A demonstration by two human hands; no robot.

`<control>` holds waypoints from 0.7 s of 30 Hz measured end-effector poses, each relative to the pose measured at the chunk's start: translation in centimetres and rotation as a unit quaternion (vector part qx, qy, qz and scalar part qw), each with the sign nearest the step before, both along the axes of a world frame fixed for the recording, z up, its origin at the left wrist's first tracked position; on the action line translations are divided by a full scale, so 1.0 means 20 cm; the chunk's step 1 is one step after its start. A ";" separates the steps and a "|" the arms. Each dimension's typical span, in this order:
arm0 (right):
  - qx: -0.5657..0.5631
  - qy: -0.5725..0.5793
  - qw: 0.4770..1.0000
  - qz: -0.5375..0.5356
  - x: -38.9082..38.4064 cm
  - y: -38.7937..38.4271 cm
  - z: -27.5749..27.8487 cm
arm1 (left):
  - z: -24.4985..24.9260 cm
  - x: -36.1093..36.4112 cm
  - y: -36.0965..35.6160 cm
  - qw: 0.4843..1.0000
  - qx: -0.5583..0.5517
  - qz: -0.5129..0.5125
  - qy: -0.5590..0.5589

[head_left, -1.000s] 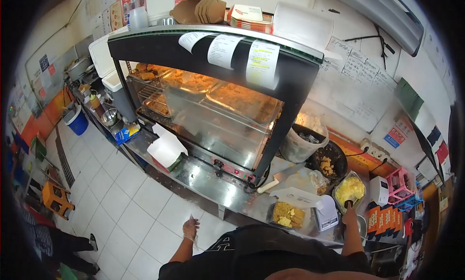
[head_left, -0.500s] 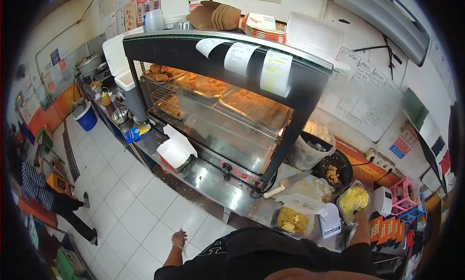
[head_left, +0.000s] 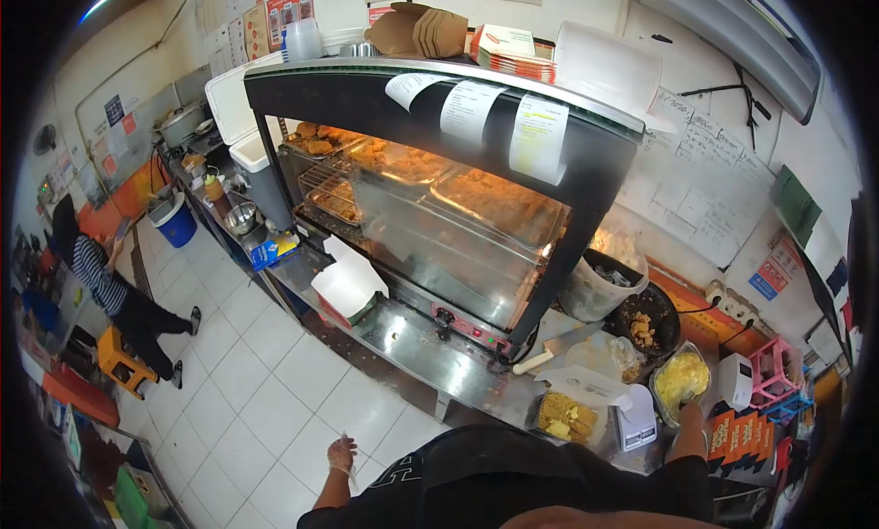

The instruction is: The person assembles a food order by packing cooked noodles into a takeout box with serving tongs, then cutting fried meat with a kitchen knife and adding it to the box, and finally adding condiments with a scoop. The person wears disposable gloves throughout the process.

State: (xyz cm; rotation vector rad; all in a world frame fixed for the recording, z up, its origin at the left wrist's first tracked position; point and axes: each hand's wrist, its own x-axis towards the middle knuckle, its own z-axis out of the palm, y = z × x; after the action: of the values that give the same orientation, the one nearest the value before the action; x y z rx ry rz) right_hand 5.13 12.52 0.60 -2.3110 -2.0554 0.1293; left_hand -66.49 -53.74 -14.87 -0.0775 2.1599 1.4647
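My right hand reaches to the near edge of a clear tub of yellow food; its fingertips are hidden there. Out over the floor, my left hand hangs in what looks like a clear glove, its fingers loosely apart, holding nothing. Left of my right hand are a white scale and an open box of brown food with yellow bits. Behind the box, a knife with a pale handle lies on the counter.
A heated glass cabinet of fried food fills the middle. An open white box stands before it. A black pan and a bucket are at its right. A person in stripes stands far left.
The view has shifted, so the counter sits slightly further right and lower. More of the person in stripes shows now. My right hand stays at the tub; my left hand still hangs over the floor.
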 end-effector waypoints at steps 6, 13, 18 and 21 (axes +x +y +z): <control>-0.018 -0.107 0.994 0.006 0.00 0.00 -0.02 | 0.02 -0.03 -0.01 0.999 -0.016 -0.029 0.022; -0.037 -0.203 0.978 0.037 0.05 0.03 -0.07 | -0.08 -0.04 -0.12 0.980 -0.149 -0.125 0.041; -0.042 -0.295 0.951 0.079 0.12 0.08 -0.19 | -0.04 -0.06 -0.12 0.905 -0.302 -0.287 0.083; -0.072 -0.355 0.929 0.074 0.09 0.12 -0.15 | -0.02 -0.06 -0.08 0.900 -0.304 -0.309 0.046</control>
State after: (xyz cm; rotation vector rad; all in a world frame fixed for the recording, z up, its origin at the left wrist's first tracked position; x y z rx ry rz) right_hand 6.86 14.84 -2.49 -2.5323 -2.5974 -0.6782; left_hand -67.78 -55.40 -15.23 0.4288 2.3317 0.4250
